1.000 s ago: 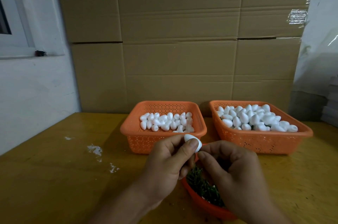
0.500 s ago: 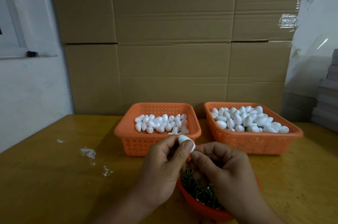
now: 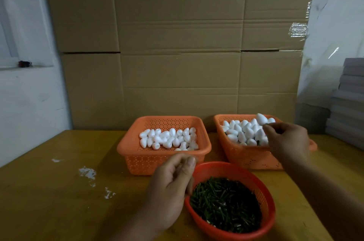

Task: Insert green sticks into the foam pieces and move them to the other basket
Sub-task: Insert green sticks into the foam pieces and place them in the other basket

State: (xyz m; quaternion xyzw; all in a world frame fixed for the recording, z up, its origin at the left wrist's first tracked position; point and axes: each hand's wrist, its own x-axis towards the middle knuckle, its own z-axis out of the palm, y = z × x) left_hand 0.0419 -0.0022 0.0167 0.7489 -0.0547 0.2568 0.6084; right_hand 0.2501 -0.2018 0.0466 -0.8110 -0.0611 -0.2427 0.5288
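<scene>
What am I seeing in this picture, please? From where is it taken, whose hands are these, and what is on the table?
No machine is here: a person works with bare hands, and a camera worn on the head looks forward and down. On the wooden table stand two orange baskets. The left basket and the right basket both hold white foam pieces. Nearer sits a round red bowl of green sticks. The right hand holds one foam piece above the right basket. The left hand, loosely curled beside the bowl, seems to hold nothing.
</scene>
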